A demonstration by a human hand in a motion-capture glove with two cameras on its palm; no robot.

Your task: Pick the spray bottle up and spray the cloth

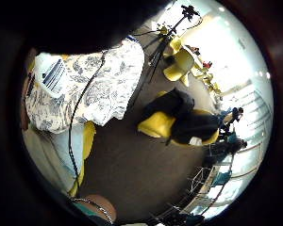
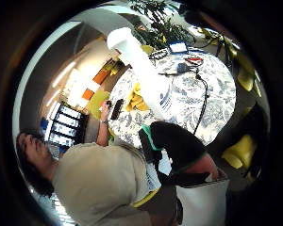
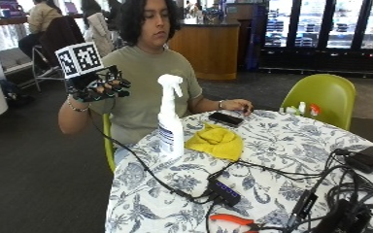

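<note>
A white spray bottle (image 3: 170,118) stands upright near the table's left edge on the flowered tablecloth (image 3: 283,145). Just to its right lies a crumpled yellow cloth (image 3: 217,141). My gloved right hand (image 3: 100,85) is raised in the air to the left of the bottle, about level with its nozzle and clear of the table; its fingers are loosely curled and hold nothing. The thumb side palm view shows the bottle (image 2: 140,63) beside the cloth (image 2: 134,100). In the little finger side palm view the bottle's striped label (image 1: 53,76) shows over the tablecloth.
The bare left hand (image 3: 236,105) rests on the table behind a black phone (image 3: 225,118). Black cables, a USB hub (image 3: 223,191) and orange-handled pliers (image 3: 233,220) crowd the near right of the table. A green chair (image 3: 322,98) stands behind it.
</note>
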